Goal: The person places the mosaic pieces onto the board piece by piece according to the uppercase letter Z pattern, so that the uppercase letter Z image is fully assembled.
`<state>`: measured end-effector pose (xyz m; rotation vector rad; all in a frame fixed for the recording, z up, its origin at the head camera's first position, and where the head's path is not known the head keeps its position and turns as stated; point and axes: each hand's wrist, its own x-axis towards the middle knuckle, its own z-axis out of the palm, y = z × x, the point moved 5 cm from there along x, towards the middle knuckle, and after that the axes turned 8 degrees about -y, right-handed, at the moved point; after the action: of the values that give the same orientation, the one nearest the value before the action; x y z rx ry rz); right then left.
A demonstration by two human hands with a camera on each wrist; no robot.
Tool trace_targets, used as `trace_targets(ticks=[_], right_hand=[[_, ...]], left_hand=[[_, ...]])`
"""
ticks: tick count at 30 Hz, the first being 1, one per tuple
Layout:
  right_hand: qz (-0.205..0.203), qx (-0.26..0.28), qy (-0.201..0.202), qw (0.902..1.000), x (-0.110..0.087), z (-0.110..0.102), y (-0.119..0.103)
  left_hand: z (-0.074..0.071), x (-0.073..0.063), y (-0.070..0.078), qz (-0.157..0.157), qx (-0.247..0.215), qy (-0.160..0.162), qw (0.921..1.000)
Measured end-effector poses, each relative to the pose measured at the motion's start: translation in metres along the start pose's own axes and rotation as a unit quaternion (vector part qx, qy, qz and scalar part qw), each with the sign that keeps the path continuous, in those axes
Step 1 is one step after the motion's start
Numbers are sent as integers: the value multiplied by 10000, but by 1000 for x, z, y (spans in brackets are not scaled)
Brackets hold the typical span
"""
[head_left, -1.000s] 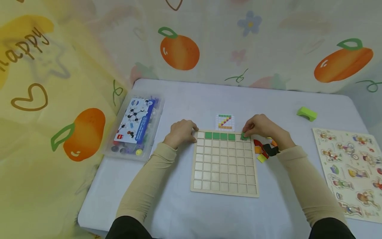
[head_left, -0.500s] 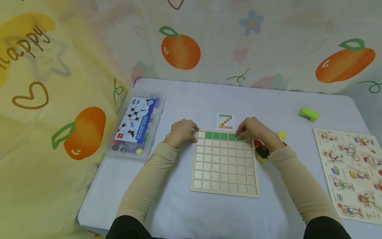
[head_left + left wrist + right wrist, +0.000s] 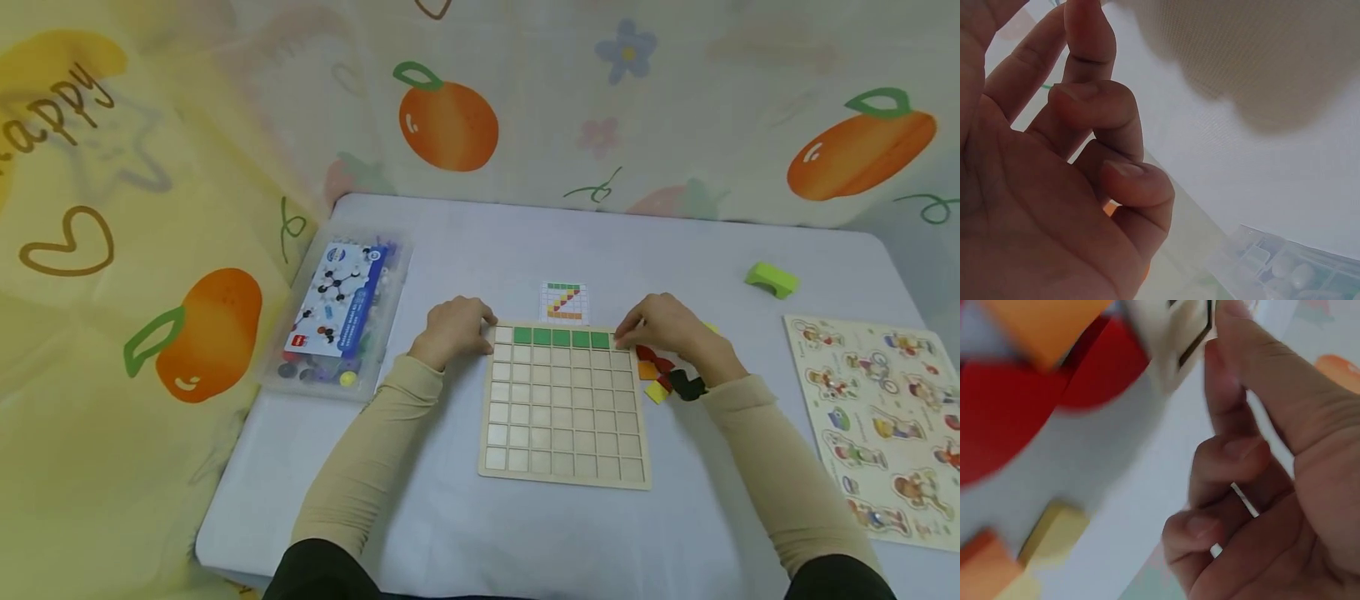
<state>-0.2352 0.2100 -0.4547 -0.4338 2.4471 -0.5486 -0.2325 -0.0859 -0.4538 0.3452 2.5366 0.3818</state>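
Note:
In the head view, a pale wooden grid board lies flat, with several green square tiles set in its top row. My left hand pinches the board's upper left edge with thumb and forefinger; its other fingers are curled. At the upper right corner, my right hand has thumb and forefinger close together beside the last green tile. No piece shows in that hand in the right wrist view, where the board's corner sits beside the fingertips. A small pattern card lies just behind the board.
Loose red, orange, yellow and black pieces lie right of the board, partly under the right wrist. A clear plastic box stands left. A green arch block and a picture puzzle board are at right.
My right hand moved left with a green tile, set it into the top row beside the others, and drew back right to the board's corner. The left hand stayed in place.

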Motion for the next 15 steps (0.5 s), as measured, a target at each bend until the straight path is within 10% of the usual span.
trace_targets(ticks=[15], right_hand=[[398, -170, -277, 9987, -19, 0, 17]], left_hand=[[0, -2, -1, -2, 54, 12, 10000]])
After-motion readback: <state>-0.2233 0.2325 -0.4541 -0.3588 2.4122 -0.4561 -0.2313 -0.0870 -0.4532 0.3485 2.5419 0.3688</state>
